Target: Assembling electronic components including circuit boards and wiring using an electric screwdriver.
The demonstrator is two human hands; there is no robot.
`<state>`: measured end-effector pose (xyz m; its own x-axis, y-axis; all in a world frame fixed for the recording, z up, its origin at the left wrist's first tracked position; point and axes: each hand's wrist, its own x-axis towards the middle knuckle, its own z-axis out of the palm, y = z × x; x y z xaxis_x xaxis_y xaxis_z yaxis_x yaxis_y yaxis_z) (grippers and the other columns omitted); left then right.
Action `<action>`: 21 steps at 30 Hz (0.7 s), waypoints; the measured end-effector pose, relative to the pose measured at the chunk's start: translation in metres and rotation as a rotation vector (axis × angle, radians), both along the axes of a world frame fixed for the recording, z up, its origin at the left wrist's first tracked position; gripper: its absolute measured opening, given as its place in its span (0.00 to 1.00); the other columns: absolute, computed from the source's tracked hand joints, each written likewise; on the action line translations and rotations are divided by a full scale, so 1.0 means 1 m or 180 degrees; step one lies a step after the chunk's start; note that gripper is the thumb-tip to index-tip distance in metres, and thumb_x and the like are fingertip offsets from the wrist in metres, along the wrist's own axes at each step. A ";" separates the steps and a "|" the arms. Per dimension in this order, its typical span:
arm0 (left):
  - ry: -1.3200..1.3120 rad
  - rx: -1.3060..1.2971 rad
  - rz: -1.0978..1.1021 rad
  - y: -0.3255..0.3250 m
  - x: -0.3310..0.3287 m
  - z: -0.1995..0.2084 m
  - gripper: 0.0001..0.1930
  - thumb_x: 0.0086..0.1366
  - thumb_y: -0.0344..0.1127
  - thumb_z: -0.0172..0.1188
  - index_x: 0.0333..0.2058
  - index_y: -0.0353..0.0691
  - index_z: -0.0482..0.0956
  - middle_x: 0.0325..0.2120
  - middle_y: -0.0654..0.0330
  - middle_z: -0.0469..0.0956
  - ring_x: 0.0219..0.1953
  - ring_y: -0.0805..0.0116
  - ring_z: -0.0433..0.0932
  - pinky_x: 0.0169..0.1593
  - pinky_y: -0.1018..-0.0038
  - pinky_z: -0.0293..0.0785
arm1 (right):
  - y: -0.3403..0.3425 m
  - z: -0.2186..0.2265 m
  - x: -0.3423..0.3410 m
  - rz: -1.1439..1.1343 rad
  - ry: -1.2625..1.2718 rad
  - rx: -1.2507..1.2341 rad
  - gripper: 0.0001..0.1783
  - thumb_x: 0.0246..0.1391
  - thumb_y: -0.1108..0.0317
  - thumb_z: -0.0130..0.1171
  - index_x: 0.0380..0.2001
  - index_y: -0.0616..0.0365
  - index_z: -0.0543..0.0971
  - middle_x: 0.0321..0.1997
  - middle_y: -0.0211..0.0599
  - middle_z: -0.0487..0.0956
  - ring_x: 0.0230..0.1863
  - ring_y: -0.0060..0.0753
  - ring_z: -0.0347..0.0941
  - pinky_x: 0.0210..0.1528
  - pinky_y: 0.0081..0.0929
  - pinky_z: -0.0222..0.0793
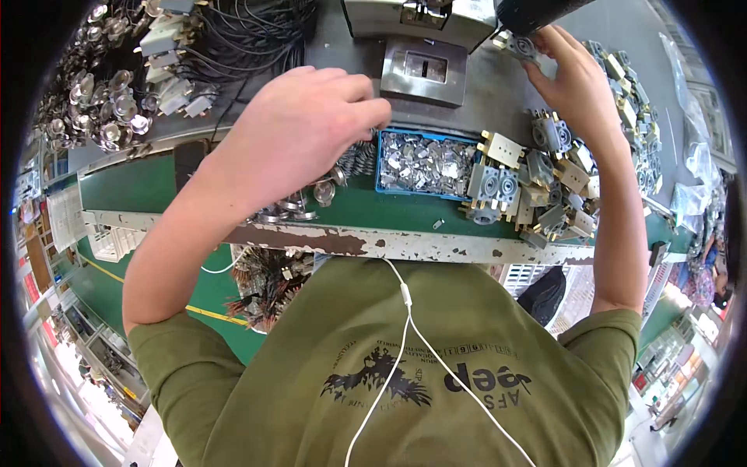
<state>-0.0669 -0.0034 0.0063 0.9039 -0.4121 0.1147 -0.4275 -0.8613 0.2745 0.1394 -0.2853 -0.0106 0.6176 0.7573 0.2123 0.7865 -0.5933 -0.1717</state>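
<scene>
My left hand (pixel 315 117) is above the near edge of the bench, its fingers curled and pinched together. Whatever is between its fingertips is hidden. Just beyond that hand is a steel fixture block (pixel 424 92) with a slotted recess. At the right, my right hand (pixel 572 78) grips a grey plastic plug part (pixel 520 47) between thumb and fingers, beside the machine. A blue tray (pixel 380 167) filled with small shiny metal pieces (pixel 428 163) sits between my forearms. Grey and cream plug housings (pixel 498 183) are heaped right of the tray.
The machine's metal body (pixel 373 19) and a black cylinder (pixel 545 12) stand behind the block. Black cables (pixel 257 35) and round metal parts (pixel 117 109) pile up at left. Dark coiled springs (pixel 358 159) lie left of the tray. More housings (pixel 634 117) line the right.
</scene>
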 end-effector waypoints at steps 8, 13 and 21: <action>-0.0003 -0.0080 -0.0474 -0.041 0.001 -0.024 0.06 0.55 0.31 0.62 0.34 0.44 0.80 0.29 0.63 0.76 0.39 0.64 0.81 0.42 0.66 0.76 | -0.007 0.033 -0.068 0.0355 0.0621 0.0333 0.21 0.53 0.78 0.67 0.51 0.57 0.82 0.47 0.36 0.82 0.47 0.37 0.79 0.53 0.31 0.75; -0.0224 -0.0026 -0.0501 -0.062 0.008 -0.035 0.04 0.55 0.33 0.62 0.31 0.46 0.81 0.28 0.65 0.77 0.36 0.67 0.82 0.40 0.69 0.75 | -0.005 0.030 -0.079 0.0473 0.0627 0.0482 0.24 0.50 0.79 0.69 0.53 0.56 0.82 0.46 0.37 0.82 0.46 0.37 0.79 0.51 0.31 0.76; -0.0479 0.0199 -0.0525 -0.067 0.008 -0.036 0.04 0.56 0.34 0.62 0.31 0.46 0.79 0.30 0.65 0.77 0.38 0.69 0.80 0.42 0.71 0.72 | 0.002 0.031 -0.083 0.0601 0.0468 0.0910 0.26 0.49 0.80 0.71 0.53 0.59 0.81 0.48 0.39 0.82 0.47 0.39 0.80 0.51 0.32 0.76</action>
